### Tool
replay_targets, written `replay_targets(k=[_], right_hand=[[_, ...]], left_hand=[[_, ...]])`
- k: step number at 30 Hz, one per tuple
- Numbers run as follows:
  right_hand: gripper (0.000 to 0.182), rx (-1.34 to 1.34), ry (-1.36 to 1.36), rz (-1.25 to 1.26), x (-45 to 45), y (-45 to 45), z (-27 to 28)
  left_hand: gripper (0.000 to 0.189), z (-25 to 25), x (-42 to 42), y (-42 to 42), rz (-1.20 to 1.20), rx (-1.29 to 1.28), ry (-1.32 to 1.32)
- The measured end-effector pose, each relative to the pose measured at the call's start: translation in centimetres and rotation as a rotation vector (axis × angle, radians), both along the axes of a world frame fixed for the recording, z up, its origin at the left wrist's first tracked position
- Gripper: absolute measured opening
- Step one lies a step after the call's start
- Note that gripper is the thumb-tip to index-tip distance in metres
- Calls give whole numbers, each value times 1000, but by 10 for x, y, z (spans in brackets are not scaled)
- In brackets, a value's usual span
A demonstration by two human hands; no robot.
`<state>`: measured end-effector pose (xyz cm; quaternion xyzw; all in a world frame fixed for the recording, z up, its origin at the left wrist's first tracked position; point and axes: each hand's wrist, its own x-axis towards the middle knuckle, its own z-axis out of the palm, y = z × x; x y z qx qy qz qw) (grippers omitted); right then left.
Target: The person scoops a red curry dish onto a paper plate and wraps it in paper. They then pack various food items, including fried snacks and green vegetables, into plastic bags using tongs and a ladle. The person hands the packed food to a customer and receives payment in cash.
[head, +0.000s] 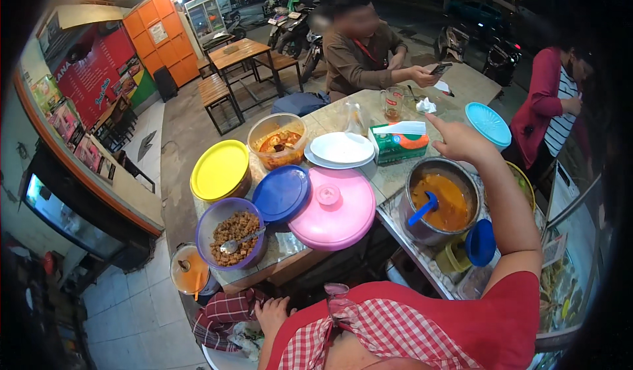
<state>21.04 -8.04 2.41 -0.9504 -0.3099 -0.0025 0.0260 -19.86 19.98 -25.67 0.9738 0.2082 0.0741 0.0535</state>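
My right hand (457, 140) reaches over the tiled counter with its index finger extended near a crumpled white tissue (426, 105); it holds nothing. Below that arm is a metal pot of orange soup (447, 221) with a blue ladle (424, 209). My left hand (273, 315) rests low by a maroon checked cloth (230, 313); whether it grips the cloth is unclear. In front of me are a purple-rimmed bowl of browned cubes with a spoon (232, 231), a blue lid (282, 193), a pink lidded container (341, 217), a yellow-lidded tub (220, 170) and a tub of red curry (278, 140).
White plates (342, 147), a green tissue pack (401, 147) and a glass mug (393, 104) stand on the counter. A seated person (363, 49) holds a phone across it; another person (549, 98) stands at right. A bucket of orange liquid (190, 271) is at left, a glass case (568, 271) at right.
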Motion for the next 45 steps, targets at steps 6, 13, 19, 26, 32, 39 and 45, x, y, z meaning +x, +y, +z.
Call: replay_targets(k=[6, 13, 19, 26, 32, 39, 45], right_hand=[[59, -7, 18, 16, 19, 4, 0], [54, 5, -13, 51, 32, -8, -2], [51, 33, 10, -26, 9, 0, 17], [55, -11, 10, -14, 32, -8, -10], [55, -65, 87, 39, 37, 37, -22], [46, -87, -68, 54, 108, 128, -48], [34, -111, 7, -53, 157, 192, -74]], left_hand=[[34, -12, -2, 7, -39, 87, 32], [30, -16, 0, 8, -21, 127, 35], [30, -25, -6, 10, 75, -296, -171], [30, -3, -2, 6, 5, -130, -111], [31, -15, -4, 9, 19, -167, -110], [30, -11, 1, 9, -30, 62, -84], [30, -21, -1, 11, -9, 114, -123]])
